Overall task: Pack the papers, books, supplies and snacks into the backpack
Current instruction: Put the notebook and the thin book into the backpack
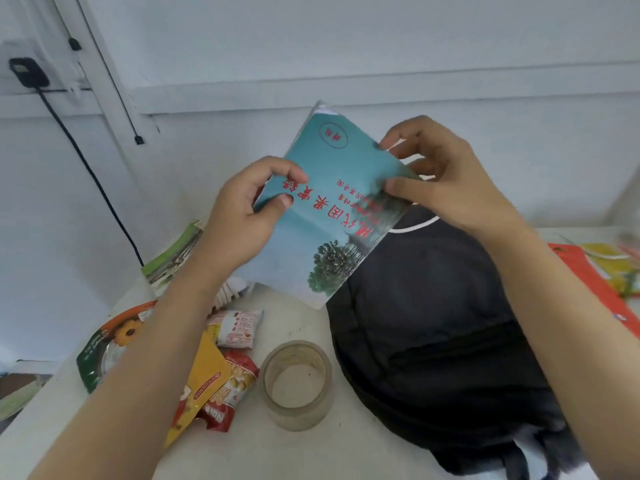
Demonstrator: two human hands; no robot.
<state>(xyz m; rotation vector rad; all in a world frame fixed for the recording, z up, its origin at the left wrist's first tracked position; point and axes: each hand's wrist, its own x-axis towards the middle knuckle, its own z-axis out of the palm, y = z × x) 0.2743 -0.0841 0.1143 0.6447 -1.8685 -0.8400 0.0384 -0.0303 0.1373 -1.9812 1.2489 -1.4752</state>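
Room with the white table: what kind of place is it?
Probably a study corner in a home or dorm room: a white table against a bare white wall, a black wall plug, plus a black backpack, snack packets and a teal book.

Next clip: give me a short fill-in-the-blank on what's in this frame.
1. The left hand and the right hand both hold a teal ___ with red lettering.
2. It is held above a ___ backpack.
3. The glass jar stands ___ the snack packets and the backpack.
Missing words: book; black; between.
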